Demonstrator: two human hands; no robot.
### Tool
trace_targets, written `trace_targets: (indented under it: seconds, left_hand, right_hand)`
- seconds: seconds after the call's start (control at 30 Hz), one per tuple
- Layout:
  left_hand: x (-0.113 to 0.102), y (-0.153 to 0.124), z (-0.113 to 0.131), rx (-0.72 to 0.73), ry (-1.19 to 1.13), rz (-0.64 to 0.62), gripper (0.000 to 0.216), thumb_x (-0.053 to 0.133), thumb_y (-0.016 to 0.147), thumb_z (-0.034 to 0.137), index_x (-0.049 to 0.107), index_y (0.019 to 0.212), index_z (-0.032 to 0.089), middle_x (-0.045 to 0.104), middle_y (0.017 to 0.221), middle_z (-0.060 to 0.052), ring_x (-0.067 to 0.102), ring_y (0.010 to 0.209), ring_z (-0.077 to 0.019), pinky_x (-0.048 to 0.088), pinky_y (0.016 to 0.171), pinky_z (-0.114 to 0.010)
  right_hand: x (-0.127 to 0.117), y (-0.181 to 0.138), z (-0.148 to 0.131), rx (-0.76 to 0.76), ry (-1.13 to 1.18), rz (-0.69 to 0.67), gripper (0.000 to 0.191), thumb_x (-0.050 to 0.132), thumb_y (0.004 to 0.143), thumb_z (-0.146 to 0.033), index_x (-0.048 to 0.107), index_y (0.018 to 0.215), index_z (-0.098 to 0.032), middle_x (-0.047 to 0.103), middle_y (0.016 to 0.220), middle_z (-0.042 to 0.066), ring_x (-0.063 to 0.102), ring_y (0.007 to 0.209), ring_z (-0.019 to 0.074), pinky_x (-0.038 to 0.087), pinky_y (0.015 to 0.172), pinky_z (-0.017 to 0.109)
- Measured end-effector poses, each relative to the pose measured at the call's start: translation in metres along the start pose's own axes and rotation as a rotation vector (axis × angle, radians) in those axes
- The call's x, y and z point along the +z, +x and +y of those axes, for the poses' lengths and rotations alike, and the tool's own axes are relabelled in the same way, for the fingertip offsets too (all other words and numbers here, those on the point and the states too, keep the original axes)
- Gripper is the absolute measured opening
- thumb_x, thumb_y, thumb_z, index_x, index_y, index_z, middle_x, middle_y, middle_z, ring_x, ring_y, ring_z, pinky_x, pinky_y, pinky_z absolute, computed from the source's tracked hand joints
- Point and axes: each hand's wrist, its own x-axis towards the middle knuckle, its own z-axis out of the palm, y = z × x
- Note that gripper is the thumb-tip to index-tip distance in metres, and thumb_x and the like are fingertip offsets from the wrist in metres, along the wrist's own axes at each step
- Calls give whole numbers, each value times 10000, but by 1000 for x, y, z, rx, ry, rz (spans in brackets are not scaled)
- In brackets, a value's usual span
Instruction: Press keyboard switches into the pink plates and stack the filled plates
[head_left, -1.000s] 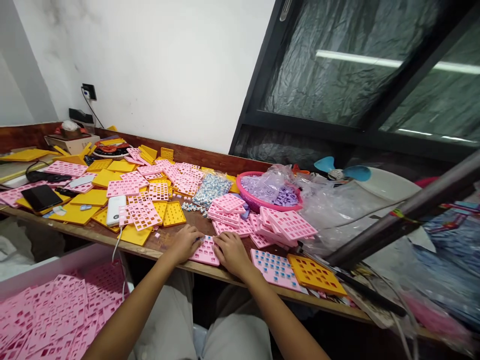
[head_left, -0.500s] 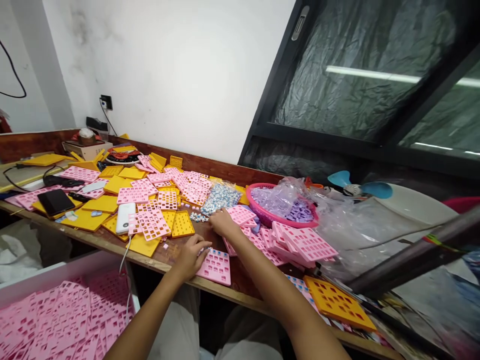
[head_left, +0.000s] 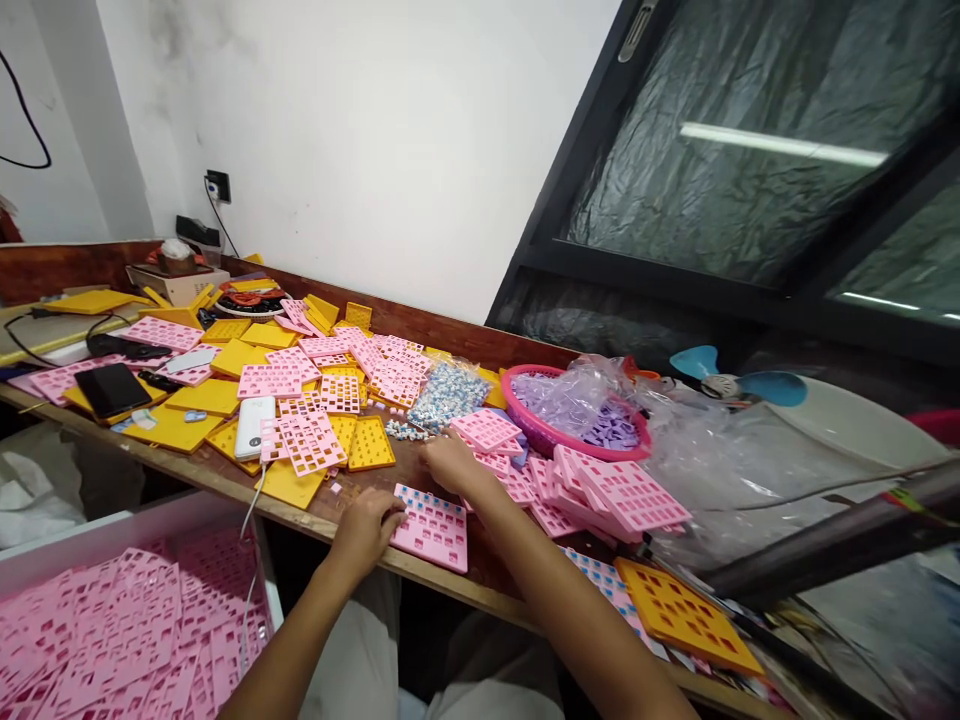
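Note:
A pink board with rows of square recesses (head_left: 431, 540) lies flat at the table's front edge, blue pieces sitting along its far row. My left hand (head_left: 365, 527) is at that board's left edge, fingers bent and thumb against the rim. Just beyond the board, my right hand (head_left: 451, 466) is closed with the fingertips pointing down near the tabletop. What it pinches, if anything, is hidden. Some loose blue-and-white pieces (head_left: 405, 431) lie past its fingertips, beside a clear bag full of the same small pieces (head_left: 448, 395).
Pink and yellow boards cover the left side around a white power bank (head_left: 255, 428) and a black phone (head_left: 112, 390). To the right stand a pink basket of purple pieces (head_left: 641, 450) and stacked pink boards (head_left: 634, 492). A white bin (head_left: 135, 525) holds more pink boards.
My right hand has drawn back slightly from the loose pieces toward the board. My left hand has slid left, uncovering more of the board. The view has shifted a little.

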Motion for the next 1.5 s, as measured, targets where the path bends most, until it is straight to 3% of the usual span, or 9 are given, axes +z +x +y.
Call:
trace_targets:
  seconds: [0.2,0.37,0.57,0.73,0.9,1.1,1.23,1.37,1.5]
  left_hand:
    - [-4,2,1,-70,-26,9,84,667,861,217,750,869,206,713,880,-43,648,824,-187,470,761,-304]
    - [-8,6,5,-103,59,14,81,665,858,211,743,873,195,711,905,-51,653,874,-193,465,787,-298]
    - [-17,23,8,-104,167,-174,64,686,808,172,734,775,200,720,837,-38,654,788,-183,449,721,-277]
    - [-14,22,-2,-2,55,-96,71,663,846,181,728,824,201,725,852,-38,657,808,-184,464,746,-286]
    - [-13,21,-1,5,26,-128,64,678,845,187,736,820,194,726,850,-36,658,793,-174,472,740,-280]
    - [-12,27,13,-23,300,-205,93,661,875,205,715,801,193,689,868,-41,640,828,-184,460,737,-285]
    - [-7,10,18,129,553,-230,144,574,951,252,714,954,217,685,1042,-83,613,996,-233,467,804,-327]
    - [-6,-12,22,254,598,-192,231,516,980,293,671,1139,230,661,1153,-104,586,1069,-257,473,874,-370]
    - [-15,-1,23,239,509,-222,257,479,995,341,700,1055,225,673,1066,-93,613,985,-233,478,861,-350]
  right_hand:
    - [7,-5,-4,-32,-32,92,237,519,934,-151,753,936,-191,750,973,122,608,1050,273,262,1051,423]
    - [10,8,-4,-86,10,23,250,527,917,-100,755,833,-163,749,869,118,653,899,234,332,999,382]
    - [10,-33,-3,-65,582,284,204,628,888,-146,731,1056,-198,707,1026,70,642,956,198,458,846,299]
    - [29,-81,-33,-38,886,409,207,611,914,-171,728,1075,-227,682,1062,77,641,991,205,503,876,336]
    - [53,-88,-51,18,851,494,198,636,908,-161,711,1084,-206,704,1084,89,636,1026,221,482,935,375]
    - [60,-86,-43,121,736,524,107,766,835,-199,727,933,-185,723,911,62,642,885,211,457,850,346]
    - [60,-91,-40,161,683,488,114,783,829,-226,738,926,-187,722,930,63,641,899,207,443,849,336]
    - [56,-100,-35,96,695,444,153,750,860,-226,736,1011,-203,713,967,64,636,933,207,446,857,330]
    - [52,-104,-32,77,725,445,100,697,885,-187,714,982,-203,701,959,54,624,932,200,441,856,323]
